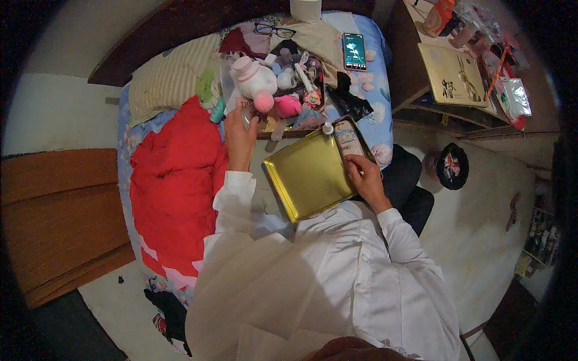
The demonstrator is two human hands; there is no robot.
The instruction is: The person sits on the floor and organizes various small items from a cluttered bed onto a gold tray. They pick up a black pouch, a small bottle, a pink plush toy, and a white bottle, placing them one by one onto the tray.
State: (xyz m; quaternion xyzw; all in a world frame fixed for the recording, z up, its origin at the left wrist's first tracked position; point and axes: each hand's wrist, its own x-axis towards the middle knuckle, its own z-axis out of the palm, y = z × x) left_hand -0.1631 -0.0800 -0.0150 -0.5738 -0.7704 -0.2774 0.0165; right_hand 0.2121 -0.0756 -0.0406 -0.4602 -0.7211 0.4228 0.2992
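Note:
My left hand [240, 137] reaches to the near left corner of an open box [295, 134] crowded with small goods. Its fingers curl by a clear item there; whether they grip it is unclear. A white plush toy [256, 80] with a pink hat lies in this box, beside a bright pink pouch-like item [288, 106] and a white twisted cord [307, 77]. My right hand [365, 178] grips the right side of a shallow gold metal tin [311, 173], tilted over my lap. Along its far right side show patterned contents [348, 136] and a small white bottle [328, 128].
A red garment or cloth [176, 171] covers the bed's left side. Eyeglasses [274, 30], a lit phone [354, 52] and a black plastic bag [350, 101] lie around the box. Right of the bed stand a cluttered desk [411, 85] and a lined waste bin [453, 167].

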